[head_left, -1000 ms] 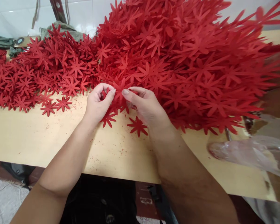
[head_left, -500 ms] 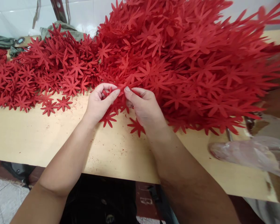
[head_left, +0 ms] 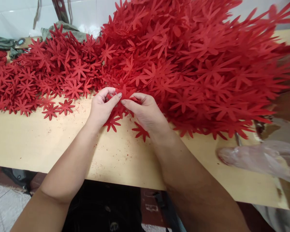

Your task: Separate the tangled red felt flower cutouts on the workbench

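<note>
A large heap of red star-shaped flower cutouts [head_left: 183, 58] covers the back of a pale wooden table [head_left: 38, 141]. At the heap's front edge my left hand [head_left: 101, 108] and my right hand [head_left: 147, 114] meet, thumbs and fingertips pinching the same red flower cutout [head_left: 123, 91] between them. More cutouts lie under both hands, and a loose one [head_left: 140, 131] shows below my right wrist.
A lower spread of smaller red cutouts [head_left: 33, 83] lies at the left, with a few loose ones [head_left: 58, 109] near it. A clear plastic bag [head_left: 258, 159] rests at the table's right front edge. Green cloth [head_left: 2, 43] sits at the back left against white tiles.
My right hand's fingers have shifted slightly left toward my left thumb, closing the gap over the cutout. The heap and my arms have barely moved.
</note>
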`<state>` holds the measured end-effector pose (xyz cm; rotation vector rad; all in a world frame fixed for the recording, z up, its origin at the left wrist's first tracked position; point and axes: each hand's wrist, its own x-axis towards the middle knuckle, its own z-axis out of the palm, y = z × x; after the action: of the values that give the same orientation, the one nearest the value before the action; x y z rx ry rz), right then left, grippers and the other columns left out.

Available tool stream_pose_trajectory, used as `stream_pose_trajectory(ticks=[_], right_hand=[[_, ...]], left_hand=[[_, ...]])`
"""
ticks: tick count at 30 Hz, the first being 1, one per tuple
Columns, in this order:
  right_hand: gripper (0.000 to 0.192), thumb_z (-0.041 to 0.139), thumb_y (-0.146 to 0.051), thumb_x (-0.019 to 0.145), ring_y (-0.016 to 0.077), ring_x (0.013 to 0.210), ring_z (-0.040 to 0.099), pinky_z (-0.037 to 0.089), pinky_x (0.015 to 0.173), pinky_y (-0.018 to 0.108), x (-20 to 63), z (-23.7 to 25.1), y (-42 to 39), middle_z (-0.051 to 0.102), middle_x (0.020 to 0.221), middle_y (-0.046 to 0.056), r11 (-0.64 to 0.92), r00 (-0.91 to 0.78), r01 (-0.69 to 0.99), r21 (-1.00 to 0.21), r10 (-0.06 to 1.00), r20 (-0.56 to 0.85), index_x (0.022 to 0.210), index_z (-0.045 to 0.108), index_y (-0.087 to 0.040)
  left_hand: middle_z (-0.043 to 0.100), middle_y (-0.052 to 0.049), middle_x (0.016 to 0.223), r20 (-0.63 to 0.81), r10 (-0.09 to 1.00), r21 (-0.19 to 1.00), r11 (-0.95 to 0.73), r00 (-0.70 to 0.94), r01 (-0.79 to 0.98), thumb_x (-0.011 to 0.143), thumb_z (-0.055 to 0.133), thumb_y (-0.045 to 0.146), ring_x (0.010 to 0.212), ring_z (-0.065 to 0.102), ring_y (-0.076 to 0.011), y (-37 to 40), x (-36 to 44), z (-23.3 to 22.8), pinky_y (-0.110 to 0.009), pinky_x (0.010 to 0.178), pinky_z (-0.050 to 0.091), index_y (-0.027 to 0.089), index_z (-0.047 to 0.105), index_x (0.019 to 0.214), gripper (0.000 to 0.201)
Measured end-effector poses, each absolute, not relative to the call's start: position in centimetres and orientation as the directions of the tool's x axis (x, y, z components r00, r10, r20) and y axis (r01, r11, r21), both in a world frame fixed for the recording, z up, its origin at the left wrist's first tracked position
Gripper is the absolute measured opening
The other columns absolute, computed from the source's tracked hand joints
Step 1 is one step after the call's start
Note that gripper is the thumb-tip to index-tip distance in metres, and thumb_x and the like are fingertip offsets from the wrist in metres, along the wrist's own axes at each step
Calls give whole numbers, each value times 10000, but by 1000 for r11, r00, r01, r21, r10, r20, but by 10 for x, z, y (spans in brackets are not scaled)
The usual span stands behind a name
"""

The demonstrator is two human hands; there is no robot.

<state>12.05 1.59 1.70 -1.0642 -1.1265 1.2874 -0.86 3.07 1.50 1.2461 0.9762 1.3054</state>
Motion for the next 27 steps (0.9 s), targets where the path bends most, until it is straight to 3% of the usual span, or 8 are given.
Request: stream_pose_trajectory(ticks=[8,13,21,27], right_hand=[[320,788,-394,607,53,540,420,391,547,222,128,22,17,477,565,-57,17,-108,-167,-986,993,35,560,546,-190],[387,716,-353,715,40,453,330,286,456,212,139,21,21,384,477,-65,39,-22,-140,-989,999,42,515,429,-187],[155,653,-236,734,49,483,386,343,485,215,138,18,24,510,560,-54,-12,5,-147,-989,1000,-13,621,553,-199],[54,673,-183,695,82,627,535,456,602,241,135,15,27,624,708,-35,39,42,-125,-991,999,34,693,634,-220]], left_hand=[[518,53,640,125,990,985,-131,-58,-116,760,680,223,563,464,-50,28,-7,22,-186,576,412,187,543,680,162],[528,36,654,67,973,984,-102,-222,-148,807,634,304,604,512,-71,39,-21,17,-192,599,454,207,535,738,155],[554,9,850,215,967,977,-213,-135,33,741,722,321,850,583,-122,41,-16,-1,-285,816,486,250,551,1059,369],[578,2,860,258,964,966,-258,-71,9,785,669,313,851,580,-128,35,-16,9,-272,792,469,239,597,986,226]])
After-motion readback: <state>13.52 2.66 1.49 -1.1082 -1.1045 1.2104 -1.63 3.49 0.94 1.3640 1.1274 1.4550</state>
